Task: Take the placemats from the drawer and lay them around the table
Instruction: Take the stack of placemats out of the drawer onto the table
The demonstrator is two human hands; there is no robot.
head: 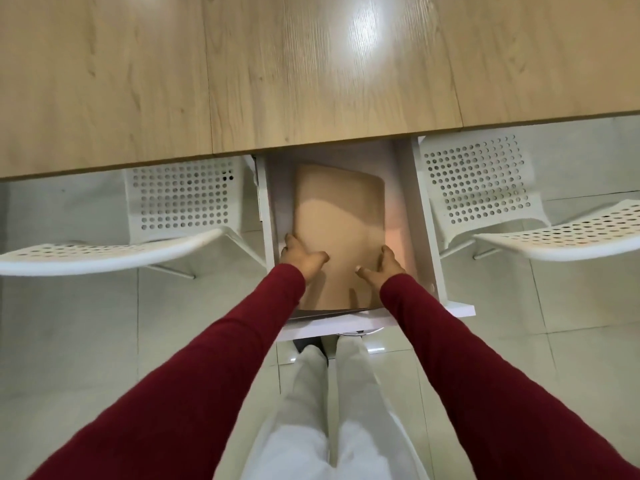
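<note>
Head view: wood table [311,64], white drawer [420,216] pulled out beneath its edge. Tan placemats [341,216] lie inside. Left hand [301,258] and right hand [382,268] grasp the stack's side edges, thumbs on top.

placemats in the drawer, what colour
Plain tan placemats, no visible pattern; the head view shows them.

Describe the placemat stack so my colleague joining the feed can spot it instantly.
Find the wooden table; a white drawer is pulled out from under its near edge, between two white perforated chairs. The placemats are the flat tan sheets inside, with the left hand and right hand on them.
</note>
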